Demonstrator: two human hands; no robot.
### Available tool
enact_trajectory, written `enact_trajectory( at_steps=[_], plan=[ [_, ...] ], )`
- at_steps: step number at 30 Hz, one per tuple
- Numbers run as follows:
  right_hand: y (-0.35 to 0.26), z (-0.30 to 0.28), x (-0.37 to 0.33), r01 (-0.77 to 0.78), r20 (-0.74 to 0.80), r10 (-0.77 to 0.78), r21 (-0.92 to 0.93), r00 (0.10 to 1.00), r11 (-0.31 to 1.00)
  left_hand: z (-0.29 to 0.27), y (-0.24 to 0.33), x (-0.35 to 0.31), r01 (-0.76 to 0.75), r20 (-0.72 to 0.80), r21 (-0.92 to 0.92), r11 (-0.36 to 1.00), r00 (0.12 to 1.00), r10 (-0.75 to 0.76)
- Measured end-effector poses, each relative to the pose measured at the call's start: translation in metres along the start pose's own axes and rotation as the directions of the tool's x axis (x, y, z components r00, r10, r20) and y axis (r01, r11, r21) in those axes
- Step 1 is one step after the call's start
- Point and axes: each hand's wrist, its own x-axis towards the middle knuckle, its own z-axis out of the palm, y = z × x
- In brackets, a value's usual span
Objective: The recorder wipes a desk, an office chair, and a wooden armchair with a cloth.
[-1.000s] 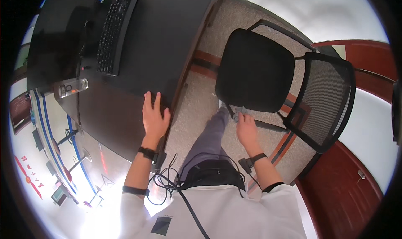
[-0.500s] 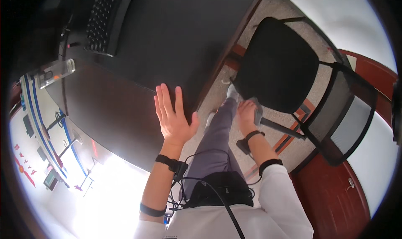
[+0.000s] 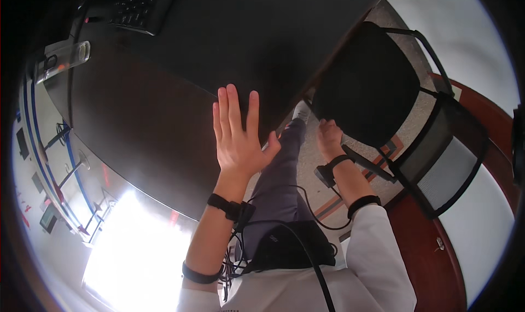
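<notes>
1. Here's the left hand (image 3: 240, 138), just about mid-view: back up, four fingers pointing to 12 o'clock, thumb out toward 1 o'clock, held wide with nothing in its grasp!
2. Below that palm sits the dark tabletop (image 3: 246, 33), sweeping from 9 o'clock round past 12; whether skin meets surface, I cannot tell from up here.
3. Over at 3 o'clock, the right hand (image 3: 330, 138) is narrow, its fingers curled in; whether something is tucked inside, I cannot tell.
4. And look at its neighbour, the black chair: the seat (image 3: 366, 85) lies at 2 o'clock, its near edge just beside those curled fingers.
5. A black armrest (image 3: 367, 165) runs off toward 4 o'clock from the right hand, and the mesh backrest (image 3: 445, 153) stands out at 3 o'clock of the view.
6. Up on the tabletop, a black keyboard (image 3: 141, 7) holds 11 o'clock, partly cut by the darkness at the rim, while a clear cup (image 3: 66, 59) takes 10 o'clock.
7. Down at 6 o'clock, a black waist pouch (image 3: 292, 247) with cables beside it, and a reddish-brown door (image 3: 424, 246) fills 4 o'clock!
</notes>
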Motion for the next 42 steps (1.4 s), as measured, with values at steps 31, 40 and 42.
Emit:
enact_trajectory(
  at_steps=[31,40,42],
  plan=[
    [0.060,0.000,-0.036,0.112,-0.109,-0.092,0.195,0.990,0.975,0.003,0.000,-0.002,0.034,-0.026,-0.064,0.997,0.999,-0.035],
    [0.014,0.052,0.065,-0.181,-0.017,0.195,0.304,0.981,0.935,0.010,0.000,0.001,0.045,-0.007,-0.028,0.999,0.999,-0.045],
    [0.019,0.042,0.067,-0.241,0.135,0.203,0.417,0.970,0.876,0.008,-0.001,-0.003,0.037,-0.032,-0.007,0.999,0.999,-0.037]
  ],
)
